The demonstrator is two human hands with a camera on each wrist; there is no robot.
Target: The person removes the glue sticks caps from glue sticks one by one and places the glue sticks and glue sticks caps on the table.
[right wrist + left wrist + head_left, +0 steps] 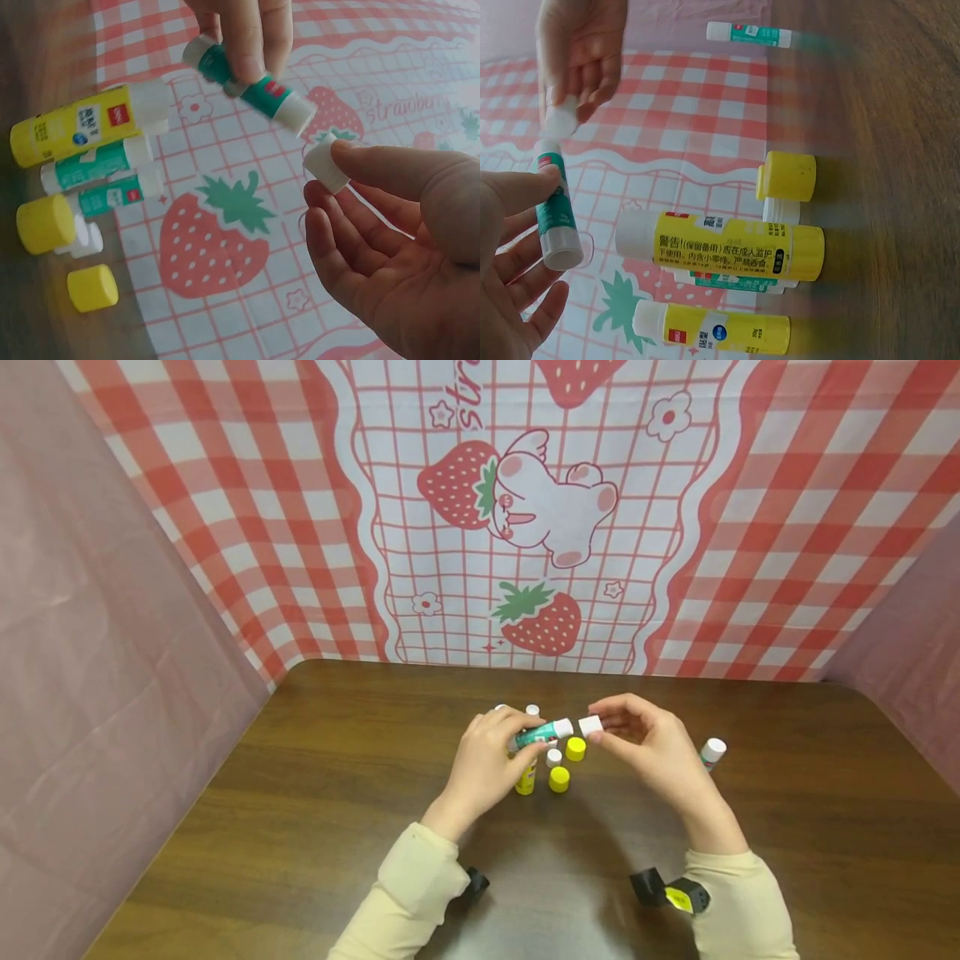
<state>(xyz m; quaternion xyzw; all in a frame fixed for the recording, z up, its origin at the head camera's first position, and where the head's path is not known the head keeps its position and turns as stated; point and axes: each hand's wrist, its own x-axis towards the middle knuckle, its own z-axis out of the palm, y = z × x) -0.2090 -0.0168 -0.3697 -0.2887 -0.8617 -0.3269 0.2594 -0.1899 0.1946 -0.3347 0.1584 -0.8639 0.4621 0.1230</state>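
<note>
My left hand (483, 762) pinches a green glue stick (536, 737) between thumb and fingers, tilted in the air above the table. Its white end, uncapped, points toward my right hand (656, 752). Between thumb and fingertips, that right hand holds a small white cap (591, 726). A narrow gap separates the cap from the stick, also plain in the right wrist view between the cap (326, 163) and the glue stick (259, 94). Below the hands stand yellow glue sticks (727, 244) and green ones (97, 161), partly hidden by my left hand in the head view.
Two loose yellow caps (558, 779) and small white caps (554, 757) sit beside the standing sticks. Farther right, a green glue stick with a white top (712, 750) stands alone on the brown wooden table (300, 827). A strawberry-print cloth (555, 510) hangs behind.
</note>
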